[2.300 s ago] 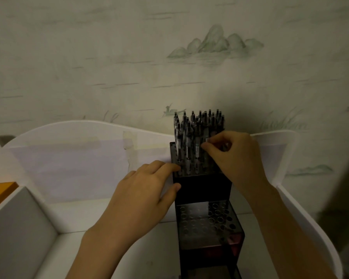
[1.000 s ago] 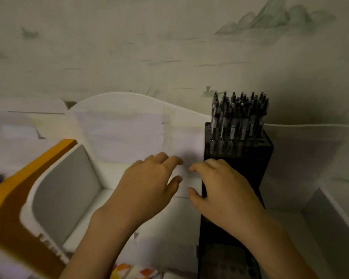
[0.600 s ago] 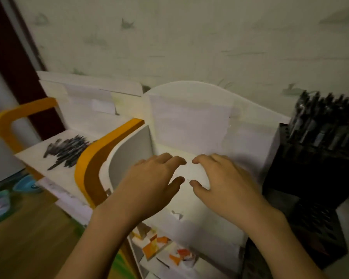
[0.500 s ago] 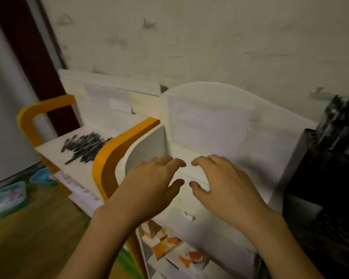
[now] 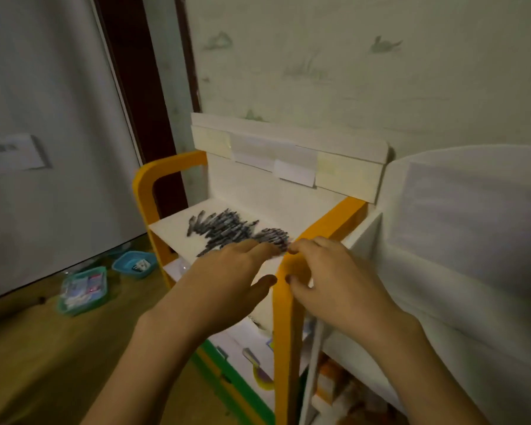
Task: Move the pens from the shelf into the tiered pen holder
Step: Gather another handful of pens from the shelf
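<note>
A loose heap of dark pens (image 5: 227, 230) lies on the white top board of the orange-framed shelf (image 5: 172, 233). My left hand (image 5: 224, 280) hovers just in front of the heap, fingers spread, empty, its fingertips near the closest pens. My right hand (image 5: 334, 280) is beside it over the shelf's orange right rail (image 5: 284, 302), fingers loosely apart, holding nothing. The tiered pen holder is out of view.
A white unit with a curved panel (image 5: 460, 216) stands to the right of the shelf. Two blue-green baskets (image 5: 83, 289) sit on the wooden floor at the left. A white door (image 5: 43, 133) and a dark frame stand behind. Lower shelf levels hold colourful items.
The view has swung left from the black pen holder to the orange shelf. Both hands left the holder and moved, empty, to the near edge of the pen heap.
</note>
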Demonstrator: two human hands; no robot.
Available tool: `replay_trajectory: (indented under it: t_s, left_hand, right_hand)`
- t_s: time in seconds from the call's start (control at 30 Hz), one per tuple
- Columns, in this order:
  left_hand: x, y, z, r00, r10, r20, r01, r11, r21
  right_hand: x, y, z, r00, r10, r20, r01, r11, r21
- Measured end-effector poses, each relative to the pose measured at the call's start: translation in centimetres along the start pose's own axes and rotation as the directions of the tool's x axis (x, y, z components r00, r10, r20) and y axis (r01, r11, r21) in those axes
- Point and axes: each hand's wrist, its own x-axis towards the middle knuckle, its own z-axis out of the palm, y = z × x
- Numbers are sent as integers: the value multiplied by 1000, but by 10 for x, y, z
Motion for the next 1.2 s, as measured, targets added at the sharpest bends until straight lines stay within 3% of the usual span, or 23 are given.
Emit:
replay_trajectory:
  t_s: [0.2,0.43,0.77,1.2]
  left_hand:
    - [3,-113,-2,998,-27,58,27,1000,1]
    - [43,-207,29,993,-35,112,44,996,-76]
    - [143,-304,96,980,-60,189,80,992,-98]
    - [241,-382,180,942,-63,329,123,979,-165]
  right_hand:
    - [70,-51,54,999,52,15,-51,998,-25]
    - [138,-57,110,985,158,69,-155,987,-44]
    - [238,-36,199,961,247,126,-248,969,-13]
    - [320,-14,269,908,374,190,-372,927,-52]
